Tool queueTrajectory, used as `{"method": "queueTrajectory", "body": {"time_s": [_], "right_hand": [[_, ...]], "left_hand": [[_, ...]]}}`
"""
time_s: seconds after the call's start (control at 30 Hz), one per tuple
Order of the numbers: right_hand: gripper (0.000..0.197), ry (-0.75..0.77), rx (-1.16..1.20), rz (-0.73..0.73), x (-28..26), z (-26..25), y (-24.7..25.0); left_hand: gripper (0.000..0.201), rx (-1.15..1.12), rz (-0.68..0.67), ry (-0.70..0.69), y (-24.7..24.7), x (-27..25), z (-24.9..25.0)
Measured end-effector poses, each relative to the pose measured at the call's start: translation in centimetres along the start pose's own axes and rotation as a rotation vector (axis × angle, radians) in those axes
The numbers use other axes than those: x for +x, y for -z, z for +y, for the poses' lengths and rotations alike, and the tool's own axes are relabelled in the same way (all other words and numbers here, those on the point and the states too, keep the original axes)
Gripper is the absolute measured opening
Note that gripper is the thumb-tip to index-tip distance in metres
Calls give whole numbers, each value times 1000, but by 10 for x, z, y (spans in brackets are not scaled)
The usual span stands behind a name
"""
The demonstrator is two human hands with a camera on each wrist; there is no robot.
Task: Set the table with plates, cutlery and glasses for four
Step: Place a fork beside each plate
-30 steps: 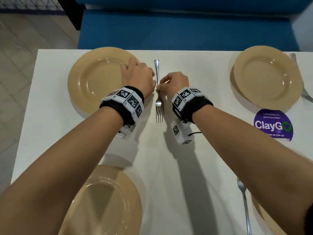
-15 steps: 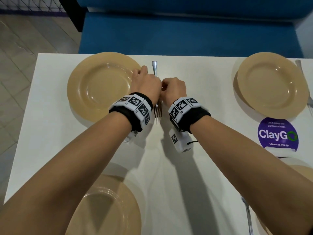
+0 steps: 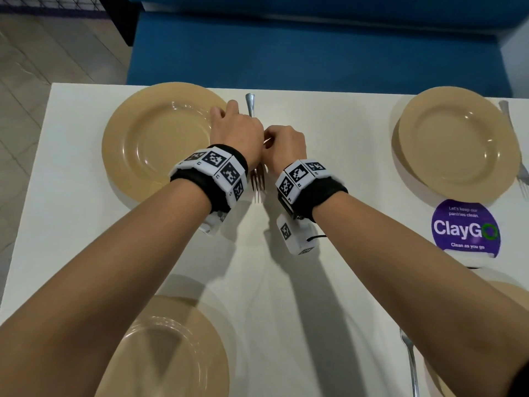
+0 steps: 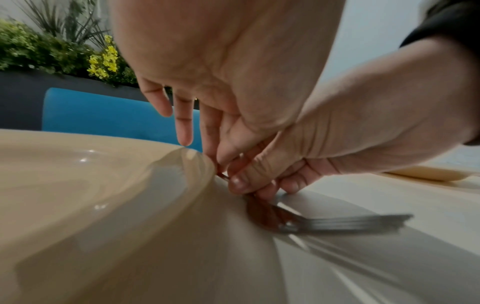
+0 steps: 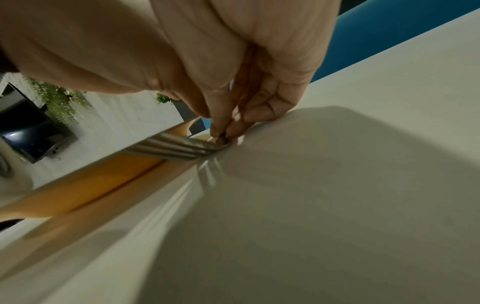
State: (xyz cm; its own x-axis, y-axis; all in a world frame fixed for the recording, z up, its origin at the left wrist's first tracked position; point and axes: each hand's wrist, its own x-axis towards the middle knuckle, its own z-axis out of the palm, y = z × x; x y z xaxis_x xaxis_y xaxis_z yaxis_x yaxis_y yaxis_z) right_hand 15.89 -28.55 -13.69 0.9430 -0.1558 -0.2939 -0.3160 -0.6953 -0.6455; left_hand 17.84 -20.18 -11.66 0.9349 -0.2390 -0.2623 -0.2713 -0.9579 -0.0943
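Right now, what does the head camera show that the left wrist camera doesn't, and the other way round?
Only the head view shows the far right plate, the near left plate, two more forks and the purple ClayGo sticker. Only the left wrist view shows the plants behind the bench and the right hand pinching the fork's neck from below. Both show the far left plate, the fork beside it, the left hand and the white table.

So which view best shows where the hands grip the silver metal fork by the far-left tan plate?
Left wrist: both hands pinch the silver metal fork near its neck. Head shows only handle tip and tines; right wrist shows tines and right-hand fingertips.
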Motion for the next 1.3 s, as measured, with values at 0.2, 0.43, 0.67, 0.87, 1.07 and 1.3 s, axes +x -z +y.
{"method": "queueTrajectory", "body": {"time_s": [0.2, 0.43, 0.67, 0.87, 1.07, 1.3], "right_hand": [[19, -9, 11, -12, -4, 3, 0], [19, -26, 39, -6, -7, 5, -2], [19, -17, 38, -6, -4, 4, -3], [19, -25, 24, 6, -2, 5, -6], [22, -46, 136, -13, -14, 13, 6], [49, -42, 111, 164, -55, 55, 89]], "left_hand": [[17, -25, -8, 6, -1, -4, 1], [19, -53, 3, 44, -3, -5, 1], [16, -40, -5, 47, -3, -4, 3], [21, -52, 2, 43, -4, -3, 0], [36, -284, 116, 51, 6, -18, -2], [35, -937, 245, 99, 32, -48, 48]]}}
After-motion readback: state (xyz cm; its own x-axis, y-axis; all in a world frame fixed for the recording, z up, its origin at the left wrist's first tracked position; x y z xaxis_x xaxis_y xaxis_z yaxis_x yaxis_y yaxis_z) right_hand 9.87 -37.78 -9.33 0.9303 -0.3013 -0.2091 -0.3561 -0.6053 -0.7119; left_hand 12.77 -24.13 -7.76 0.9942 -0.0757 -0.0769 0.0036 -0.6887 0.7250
